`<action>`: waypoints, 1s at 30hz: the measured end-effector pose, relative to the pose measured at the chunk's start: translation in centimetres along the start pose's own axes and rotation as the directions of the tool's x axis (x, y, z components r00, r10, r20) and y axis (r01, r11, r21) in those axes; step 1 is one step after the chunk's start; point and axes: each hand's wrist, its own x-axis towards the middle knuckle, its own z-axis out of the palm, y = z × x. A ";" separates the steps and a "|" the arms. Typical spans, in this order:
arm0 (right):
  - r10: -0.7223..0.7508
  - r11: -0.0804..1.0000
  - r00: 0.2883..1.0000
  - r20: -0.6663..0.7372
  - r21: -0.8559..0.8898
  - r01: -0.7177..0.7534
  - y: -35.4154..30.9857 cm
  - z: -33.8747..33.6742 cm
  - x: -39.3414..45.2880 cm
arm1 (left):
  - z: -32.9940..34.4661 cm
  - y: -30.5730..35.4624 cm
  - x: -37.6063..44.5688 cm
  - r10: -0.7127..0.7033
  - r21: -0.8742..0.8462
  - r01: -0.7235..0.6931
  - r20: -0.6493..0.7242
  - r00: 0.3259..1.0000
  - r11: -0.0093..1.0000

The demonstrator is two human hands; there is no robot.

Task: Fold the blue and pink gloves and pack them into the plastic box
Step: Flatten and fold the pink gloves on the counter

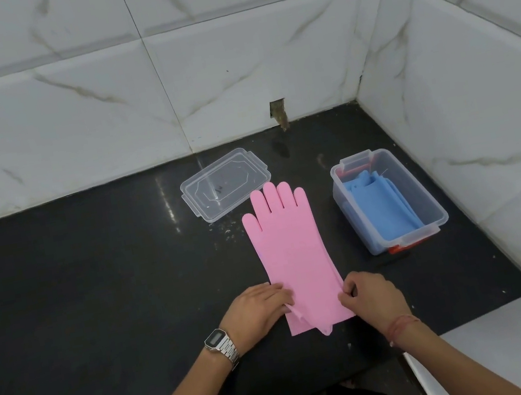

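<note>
Left hand point(258, 309) flat, right hand point(371, 297) pinching

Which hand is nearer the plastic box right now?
Right. The right hand pinches the pink glove at its cuff edge on the side facing the plastic box; the left hand presses the cuff's opposite side, farther away.
</note>
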 end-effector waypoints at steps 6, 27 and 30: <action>0.014 0.997 0.998 -0.067 0.081 -0.009 0.1 -0.1 0.3 | 0.2 0.6 0.1 0.010 0.008 -0.010 0.014 1.000 1.000; -0.284 0.217 0.857 0.429 0.900 -0.379 -3.5 -5.2 -7.2 | 0.8 0.6 -2.6 -0.069 -0.191 0.099 0.161 0.985 0.977; -0.282 -0.121 0.828 0.485 0.838 -0.532 -5.0 -5.5 -7.8 | 2.2 2.0 -1.9 -0.042 -0.200 0.073 0.155 0.987 0.977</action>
